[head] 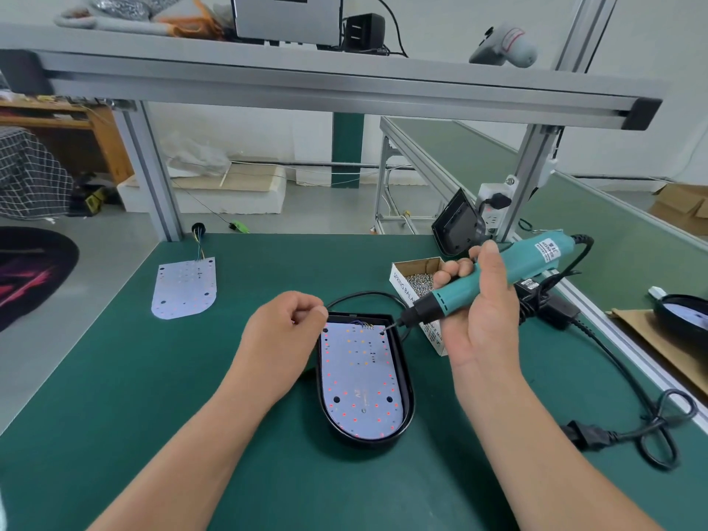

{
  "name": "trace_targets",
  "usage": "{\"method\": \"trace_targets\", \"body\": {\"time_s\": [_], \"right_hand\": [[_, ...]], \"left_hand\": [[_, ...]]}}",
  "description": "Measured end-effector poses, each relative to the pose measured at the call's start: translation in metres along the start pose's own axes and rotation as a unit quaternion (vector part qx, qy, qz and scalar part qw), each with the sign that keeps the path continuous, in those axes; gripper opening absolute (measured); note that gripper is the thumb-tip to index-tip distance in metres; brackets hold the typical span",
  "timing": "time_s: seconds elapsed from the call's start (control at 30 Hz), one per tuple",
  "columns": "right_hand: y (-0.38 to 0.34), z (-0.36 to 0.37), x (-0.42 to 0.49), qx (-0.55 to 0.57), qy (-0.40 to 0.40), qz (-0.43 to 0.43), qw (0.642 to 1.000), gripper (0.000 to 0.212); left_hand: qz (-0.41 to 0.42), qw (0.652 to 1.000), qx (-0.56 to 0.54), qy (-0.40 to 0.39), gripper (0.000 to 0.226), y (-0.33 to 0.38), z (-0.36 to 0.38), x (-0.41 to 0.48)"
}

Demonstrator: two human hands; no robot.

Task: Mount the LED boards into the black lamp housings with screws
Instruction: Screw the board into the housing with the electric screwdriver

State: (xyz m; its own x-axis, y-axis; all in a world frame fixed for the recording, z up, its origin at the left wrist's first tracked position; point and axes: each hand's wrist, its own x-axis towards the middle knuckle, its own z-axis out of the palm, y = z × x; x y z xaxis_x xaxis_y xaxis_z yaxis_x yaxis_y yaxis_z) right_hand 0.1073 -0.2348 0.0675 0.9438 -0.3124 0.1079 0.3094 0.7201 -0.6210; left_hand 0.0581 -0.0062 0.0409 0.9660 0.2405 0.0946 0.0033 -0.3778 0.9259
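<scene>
Black lamp housing [408, 389]: it lies flat on the bench [134, 435], nearer the front edge than anything else, between your two forearms.
LED board [358, 381]: seated inside that housing, rounded end toward you, straight end with the small wires away from you.
Your left hand [283, 339]: just beside the housing's far left corner, fingers curled in and thumb pressed to forefinger (anything pinched there is too small to tell).
Your right hand [482, 312]: to the right of the housing, wrapped round the electric screwdriver [498, 275].
Screwdriver bit: slanted down and left, its tip at the hole in the board's far right corner.
Screw box [417, 277]: open, just behind the housing and partly hidden by your right hand.
Spare LED board [186, 287]: flat near the bench's far left corner, well apart from both hands.
Second housing [456, 224]: propped upright at the far right corner.
</scene>
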Motion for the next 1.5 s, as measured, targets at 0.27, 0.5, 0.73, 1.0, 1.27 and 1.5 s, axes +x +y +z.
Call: {"method": "trace_targets", "body": {"time_s": [0.27,0.5,0.73,1.0,1.27,1.5], "right_hand": [[0.013,-0.009,0.009,-0.075,-0.011,-0.035,0.997,0.025],[0.016,-0.011,0.011,-0.107,-0.026,-0.050,0.993,0.020],[0.016,-0.010,0.009,-0.130,-0.060,-0.054,0.988,0.021],[0.015,-0.004,0.005,-0.191,-0.210,-0.062,0.957,0.019],[0.020,0.005,0.004,-0.229,-0.257,-0.013,0.939,0.028],[0.017,0.004,0.002,-0.206,-0.269,-0.002,0.941,0.038]], "left_hand": [[-0.018,0.992,0.117,-0.045,0.064,-0.012,0.004,0.001],[-0.013,0.989,0.123,-0.081,0.058,-0.016,0.010,0.004],[-0.016,0.991,0.109,-0.082,0.049,-0.021,0.011,0.005],[-0.029,0.993,0.072,-0.087,0.044,-0.027,0.015,0.010],[-0.053,0.994,0.044,-0.090,0.040,-0.024,0.018,0.012],[-0.059,0.993,0.046,-0.087,0.042,-0.023,0.019,0.011]]}}
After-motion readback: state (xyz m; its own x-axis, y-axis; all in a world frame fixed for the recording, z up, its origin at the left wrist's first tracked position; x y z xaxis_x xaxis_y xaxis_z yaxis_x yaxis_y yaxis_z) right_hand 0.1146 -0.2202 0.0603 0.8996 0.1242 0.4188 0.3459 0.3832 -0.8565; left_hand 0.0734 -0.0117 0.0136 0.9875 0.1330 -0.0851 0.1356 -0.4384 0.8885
